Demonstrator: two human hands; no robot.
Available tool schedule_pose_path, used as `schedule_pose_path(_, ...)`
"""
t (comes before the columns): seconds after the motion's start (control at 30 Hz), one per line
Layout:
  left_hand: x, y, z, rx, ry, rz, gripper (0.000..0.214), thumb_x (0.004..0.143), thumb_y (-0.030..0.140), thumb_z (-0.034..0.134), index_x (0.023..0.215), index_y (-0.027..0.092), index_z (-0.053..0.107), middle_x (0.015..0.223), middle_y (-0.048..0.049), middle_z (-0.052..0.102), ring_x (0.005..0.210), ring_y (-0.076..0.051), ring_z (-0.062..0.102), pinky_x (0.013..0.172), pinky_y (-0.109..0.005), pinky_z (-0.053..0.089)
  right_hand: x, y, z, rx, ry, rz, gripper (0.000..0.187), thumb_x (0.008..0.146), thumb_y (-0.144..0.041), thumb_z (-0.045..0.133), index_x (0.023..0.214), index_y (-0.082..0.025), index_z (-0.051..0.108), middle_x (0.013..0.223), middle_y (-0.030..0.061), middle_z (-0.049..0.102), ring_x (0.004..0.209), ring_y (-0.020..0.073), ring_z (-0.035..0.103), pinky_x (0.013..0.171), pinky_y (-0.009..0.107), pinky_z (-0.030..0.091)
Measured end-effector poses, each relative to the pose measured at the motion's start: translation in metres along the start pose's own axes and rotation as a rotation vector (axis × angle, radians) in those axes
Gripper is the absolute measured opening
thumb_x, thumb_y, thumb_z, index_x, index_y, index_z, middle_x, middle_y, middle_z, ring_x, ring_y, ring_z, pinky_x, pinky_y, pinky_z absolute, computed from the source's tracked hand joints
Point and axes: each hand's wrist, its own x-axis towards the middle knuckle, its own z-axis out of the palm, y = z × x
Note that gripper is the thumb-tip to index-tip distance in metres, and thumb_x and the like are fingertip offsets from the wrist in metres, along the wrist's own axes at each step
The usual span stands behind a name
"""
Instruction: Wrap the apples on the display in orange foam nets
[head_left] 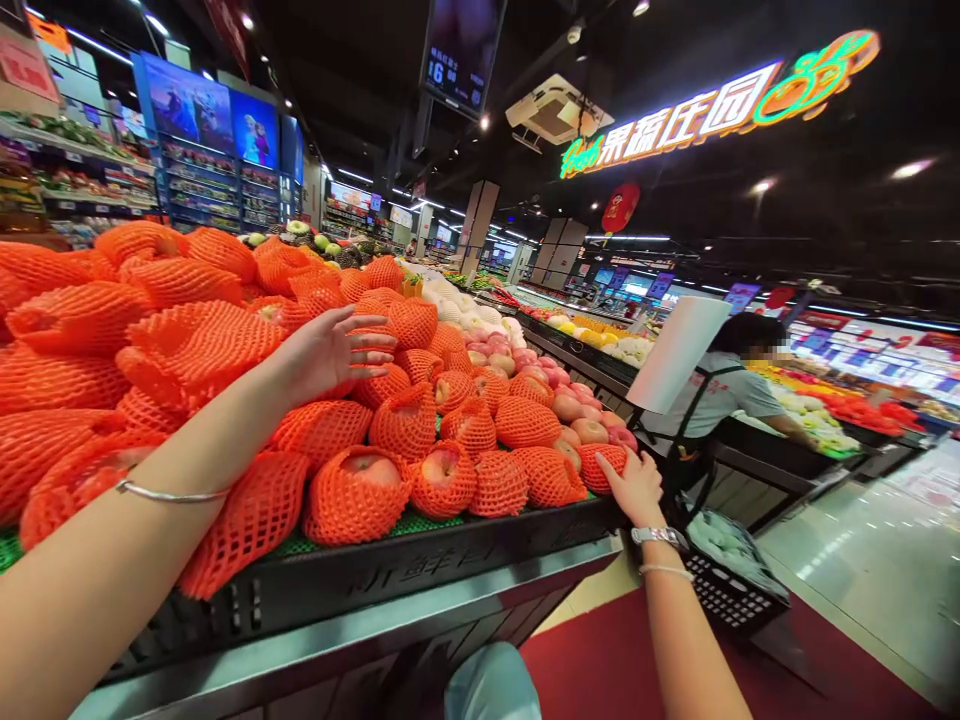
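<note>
Netted apples (360, 490) fill the black display crate (450, 560); front-row ones sit open end up, red-yellow skin showing through orange foam mesh. The left hand (330, 352) hovers mid-heap, fingers spread, empty; the right hand (637, 487), fingers loosely extended, touches the corner apple (604, 464). Bare apples (570, 405) lie behind, and an aproned person (720, 400) stands beyond the crate.

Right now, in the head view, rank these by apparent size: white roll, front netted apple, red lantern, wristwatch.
1-2. white roll and front netted apple: about alike, so not ranked.
3. red lantern: smaller, but it hangs far off, so this is only how it looks.
4. wristwatch: smallest.
</note>
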Motion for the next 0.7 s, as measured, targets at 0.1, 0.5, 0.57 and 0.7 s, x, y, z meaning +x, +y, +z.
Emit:
schedule_pose_path(0.1, 0.000, -0.002, 0.000, -0.022, -0.003, 0.018, 0.037, 0.092, 0.045, 0.044, 0.106, 0.017, 0.063, 0.093, -0.0083, 0.071, 0.078, -0.019, 0.066, 0.075, -0.035, 0.055, -0.007, -0.022, 0.003, -0.025, 0.027, -0.065, 0.081, 0.071, -0.068, 0.048, 0.128, -0.012, 0.053, 0.152, 0.0271, 0.030, 0.140, 0.0484, 0.030, 0.110, 0.068, 0.021)
schedule_pose_path(0.5, -0.006, 0.000, -0.006, -0.120, -0.091, 0.105, 0.044, 0.095, 0.047, 0.030, 0.106, 0.017, 0.061, 0.086, -0.0061, 0.067, 0.065, -0.013, 0.058, 0.063, -0.027, 0.047, -0.122, -0.316, 0.007, 0.668, -0.189, -1.062, 0.029, 0.092, -0.040, 0.050, 0.104, -0.020, 0.066, 0.106, 0.0099, 0.072, 0.103, 0.0247, 0.065, 0.092, 0.042, 0.048)
schedule_pose_path(0.57, -0.005, 0.002, -0.011, -0.124, -0.055, 0.163, 0.048, 0.097, 0.048, 0.025, 0.103, 0.019, 0.062, 0.085, -0.0063, 0.066, 0.066, -0.013, 0.058, 0.065, -0.028, 0.047, -0.136, -0.350, 0.023, 0.658, -0.210, -1.108, 0.028, 0.093, -0.038, 0.048, 0.101, -0.019, 0.066, 0.099, 0.0093, 0.072, 0.091, 0.0236, 0.067, 0.082, 0.038, 0.050)
schedule_pose_path(0.7, -0.007, 0.016, -0.016, -0.001, 0.152, 0.309, 0.047, 0.101, 0.042, 0.021, 0.089, 0.022, 0.062, 0.064, -0.0013, 0.051, 0.051, -0.012, 0.044, 0.053, -0.028, 0.041, -0.158, -0.372, 0.062, 0.466, -0.189, -1.135, 0.033, 0.094, -0.037, 0.040, 0.091, -0.016, 0.065, 0.089, 0.0118, 0.069, 0.068, 0.0222, 0.062, 0.059, 0.033, 0.042)
